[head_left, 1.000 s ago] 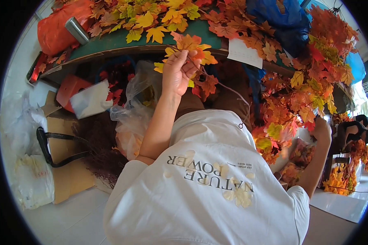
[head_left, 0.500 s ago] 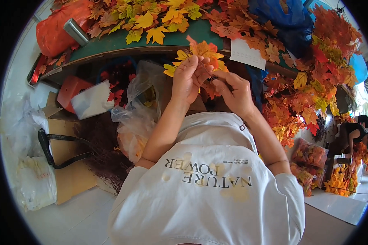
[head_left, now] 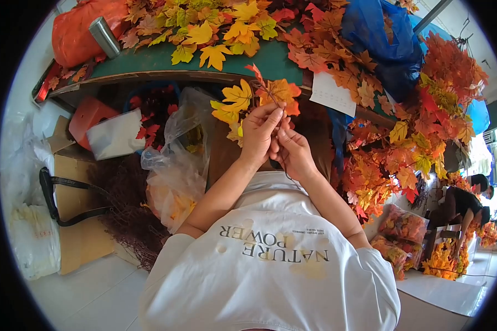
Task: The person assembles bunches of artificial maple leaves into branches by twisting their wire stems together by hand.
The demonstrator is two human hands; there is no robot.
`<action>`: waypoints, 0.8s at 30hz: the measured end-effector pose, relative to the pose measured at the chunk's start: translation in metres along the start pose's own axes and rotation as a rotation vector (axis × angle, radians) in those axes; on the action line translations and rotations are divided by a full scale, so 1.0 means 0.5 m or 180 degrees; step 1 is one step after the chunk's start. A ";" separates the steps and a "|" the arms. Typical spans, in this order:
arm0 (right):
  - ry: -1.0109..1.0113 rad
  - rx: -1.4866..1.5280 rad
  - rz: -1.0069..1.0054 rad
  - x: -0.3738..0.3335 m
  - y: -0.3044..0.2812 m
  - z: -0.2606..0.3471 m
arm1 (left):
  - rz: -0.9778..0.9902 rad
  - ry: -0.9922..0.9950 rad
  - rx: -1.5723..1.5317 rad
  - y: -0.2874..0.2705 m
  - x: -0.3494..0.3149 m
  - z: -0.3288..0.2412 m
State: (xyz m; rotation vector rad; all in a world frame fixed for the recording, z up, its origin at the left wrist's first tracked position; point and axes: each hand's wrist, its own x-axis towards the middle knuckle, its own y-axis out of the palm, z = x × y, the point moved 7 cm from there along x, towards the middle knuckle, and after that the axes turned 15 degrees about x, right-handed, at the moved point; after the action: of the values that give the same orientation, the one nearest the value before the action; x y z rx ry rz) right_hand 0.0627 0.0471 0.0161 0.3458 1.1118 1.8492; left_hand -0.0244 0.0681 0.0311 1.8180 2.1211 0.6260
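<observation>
An artificial maple branch [head_left: 280,91] with yellow, orange and red leaves is held up in front of my chest, just short of the table edge. My left hand [head_left: 261,130] pinches its thin brown stem between thumb and fingers. Close beside it, my right hand [head_left: 294,151] is closed on the lower part of the same stem, whose thin end trails down below the fingers. The two hands nearly touch, and some fingertips are hidden behind the palms.
A green-topped table [head_left: 149,62] carries heaped maple leaves [head_left: 197,33], a metal cylinder [head_left: 104,37], a red bag [head_left: 74,41] and a blue plastic bag [head_left: 384,33]. Left stand a cardboard box [head_left: 80,231] and brown twigs [head_left: 130,204]. Leafy branches [head_left: 406,176] hang right; beyond, a person [head_left: 463,207] bends over.
My right hand has come down and in toward my left, lower on the stem. The leaves have tilted, and my left hand has dropped slightly. The whole view has shifted a little.
</observation>
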 end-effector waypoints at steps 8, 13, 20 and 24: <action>-0.1663 -0.4602 0.0163 0.015 0.025 0.186 | -0.0450 -0.0420 -0.0356 -0.075 0.031 0.059; -0.2940 -0.4446 -0.0163 0.099 0.041 0.332 | -0.0158 -0.1702 -0.1388 -0.069 0.020 0.121; -0.3396 -0.5033 -0.0479 0.278 0.018 0.440 | 0.0294 -0.1984 -0.1405 -0.019 0.002 0.107; -0.3434 -0.5752 -0.0571 0.339 0.027 0.432 | 0.0324 -0.1902 -0.1511 -0.025 0.004 0.109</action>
State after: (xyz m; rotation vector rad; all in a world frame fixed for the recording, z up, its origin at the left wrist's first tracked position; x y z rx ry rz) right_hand 0.0991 0.3022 0.1117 0.0631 -1.2379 1.4208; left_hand -0.0096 0.0766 -0.0219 1.5881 1.3632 0.4744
